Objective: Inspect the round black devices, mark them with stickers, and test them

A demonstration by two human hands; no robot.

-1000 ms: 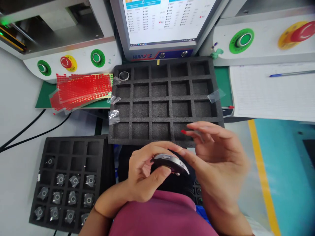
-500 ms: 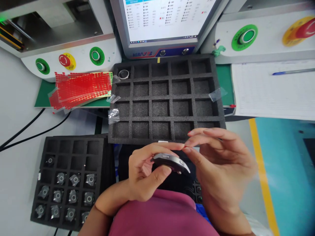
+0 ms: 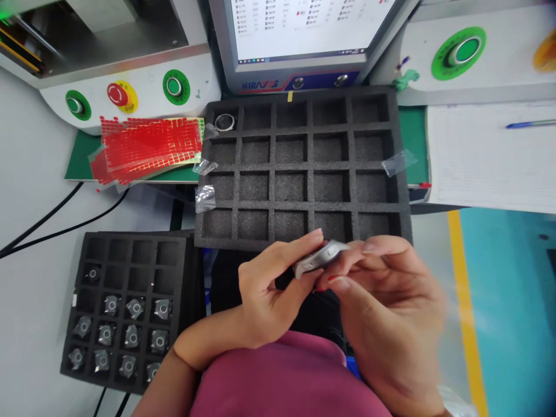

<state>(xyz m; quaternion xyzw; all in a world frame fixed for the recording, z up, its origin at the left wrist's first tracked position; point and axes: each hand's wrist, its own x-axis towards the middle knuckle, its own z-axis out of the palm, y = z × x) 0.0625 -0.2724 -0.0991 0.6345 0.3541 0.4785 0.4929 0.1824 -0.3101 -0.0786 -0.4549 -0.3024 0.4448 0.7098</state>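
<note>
A small silver-grey round casing (image 3: 319, 259) with little buttons on its rim is held edge-on in front of me. My left hand (image 3: 269, 289) grips it between thumb and fingers. My right hand (image 3: 382, 301) pinches its right side, with a tiny red piece (image 3: 332, 278) under the thumb. Both hands hover just below the front edge of a large black foam tray (image 3: 304, 205). That tray's cells look bare except for one round part (image 3: 225, 121) in the far left corner.
A smaller black foam tray (image 3: 125, 249) at the lower left holds several wrapped parts. Red sticker sheets (image 3: 147, 147) lie on a green mat. Behind stand a monitor (image 3: 304, 35), green buttons (image 3: 174, 86) and a red stop button (image 3: 118, 94). Paper and a pen (image 3: 530, 123) lie right.
The casing has been tilted up and lifted toward the tray's front edge. My right hand has closed onto it from the right. The view has shifted slightly.
</note>
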